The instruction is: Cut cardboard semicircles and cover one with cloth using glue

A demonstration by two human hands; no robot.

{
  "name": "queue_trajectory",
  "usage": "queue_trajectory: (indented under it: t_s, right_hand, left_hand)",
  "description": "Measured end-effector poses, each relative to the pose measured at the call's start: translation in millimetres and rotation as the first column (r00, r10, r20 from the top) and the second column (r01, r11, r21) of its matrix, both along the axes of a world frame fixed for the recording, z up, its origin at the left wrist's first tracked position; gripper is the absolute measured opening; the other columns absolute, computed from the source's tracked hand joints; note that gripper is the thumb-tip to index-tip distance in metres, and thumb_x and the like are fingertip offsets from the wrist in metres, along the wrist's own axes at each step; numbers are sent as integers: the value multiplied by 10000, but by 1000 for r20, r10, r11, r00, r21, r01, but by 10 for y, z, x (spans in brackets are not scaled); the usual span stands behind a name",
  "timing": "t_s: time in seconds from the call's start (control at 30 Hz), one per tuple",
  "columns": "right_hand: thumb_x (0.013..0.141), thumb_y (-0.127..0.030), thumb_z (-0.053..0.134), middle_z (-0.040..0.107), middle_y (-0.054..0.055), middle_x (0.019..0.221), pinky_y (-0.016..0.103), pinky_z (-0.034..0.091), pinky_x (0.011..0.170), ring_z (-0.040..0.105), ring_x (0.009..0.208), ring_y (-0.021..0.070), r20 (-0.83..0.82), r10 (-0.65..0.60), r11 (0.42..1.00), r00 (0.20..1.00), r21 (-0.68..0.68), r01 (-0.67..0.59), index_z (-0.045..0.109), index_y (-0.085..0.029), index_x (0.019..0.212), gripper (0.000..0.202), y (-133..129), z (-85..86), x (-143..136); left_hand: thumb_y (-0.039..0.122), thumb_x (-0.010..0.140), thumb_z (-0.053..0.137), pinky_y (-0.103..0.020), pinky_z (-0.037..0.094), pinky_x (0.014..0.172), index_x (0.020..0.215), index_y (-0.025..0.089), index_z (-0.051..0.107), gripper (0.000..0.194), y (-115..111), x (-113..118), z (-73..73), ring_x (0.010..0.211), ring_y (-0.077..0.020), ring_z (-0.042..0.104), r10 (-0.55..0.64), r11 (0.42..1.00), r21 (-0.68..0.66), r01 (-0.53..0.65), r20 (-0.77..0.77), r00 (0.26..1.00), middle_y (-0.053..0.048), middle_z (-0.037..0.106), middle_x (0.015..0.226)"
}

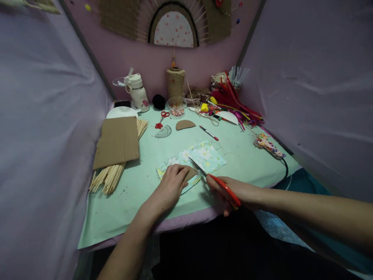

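A piece of light blue floral fabric (205, 153) lies on the table near its front edge. On top of it is a brown cardboard half-circle (190, 174), partly covered by my left hand (174, 179), whose bent fingers hold it down against the cloth. My right hand (223, 191) grips a pair of red-handled scissors (224, 187). Their metal blades reach over the fabric beside the cardboard's right end, pointing up and left. How far the blades are apart is hard to make out.
Left of the fabric, a cardboard sheet (118, 142) rests on a bundle of wooden sticks (109, 179). Behind lie a protractor (163, 132), another cardboard half-circle (185, 125), a pen (209, 133) and small scissors (164, 115). A glue gun (268, 146) with its cord lies at right.
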State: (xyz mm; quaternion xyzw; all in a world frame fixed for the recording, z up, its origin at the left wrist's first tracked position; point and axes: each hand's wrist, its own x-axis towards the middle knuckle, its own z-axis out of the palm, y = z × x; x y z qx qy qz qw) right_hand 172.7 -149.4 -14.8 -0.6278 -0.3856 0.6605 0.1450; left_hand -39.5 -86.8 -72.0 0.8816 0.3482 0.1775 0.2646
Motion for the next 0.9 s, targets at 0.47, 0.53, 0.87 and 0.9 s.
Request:
queue_trajectory:
  t_s: [0.47,0.53,0.87,0.9]
  right_hand:
    - [712,-593,694,402,-60,656,207,489,436,434,502,63,-20,-23,1000,1000,-20,22,478,-180,801,475,76,13,-9]
    - [708,-584,703,398,-60,664,216,501,446,447,507,68,-24,-20,1000,1000,-7,20,487,-181,816,470,70,5,-6]
    - [711,-680,629,348,-74,552,225,476,414,332,447,56,-1,56,996,998,64,-56,414,-203,706,523,144,117,-72]
    - [703,-685,632,344,-73,545,224,472,410,328,450,58,0,64,996,998,67,-63,412,-204,699,529,162,115,-74]
  left_hand:
    - [164,894,506,-466,412,1019,1311,259,466,430,4,3,-8,1155,-246,430,10,1000,2,-10,8,1000,-78,484,1235]
    - [170,898,503,-470,412,1018,1315,264,464,429,-1,4,-3,1152,-245,433,12,1000,-1,-12,8,1000,-79,487,1232]
    - [177,902,493,-476,409,1014,1300,266,475,408,12,-5,-24,1145,-246,441,4,1000,-4,-4,28,1000,-83,494,1227]
    - [185,905,493,-475,409,1014,1300,266,475,403,13,-5,-27,1145,-245,441,2,1000,-4,-2,30,1000,-83,494,1229]
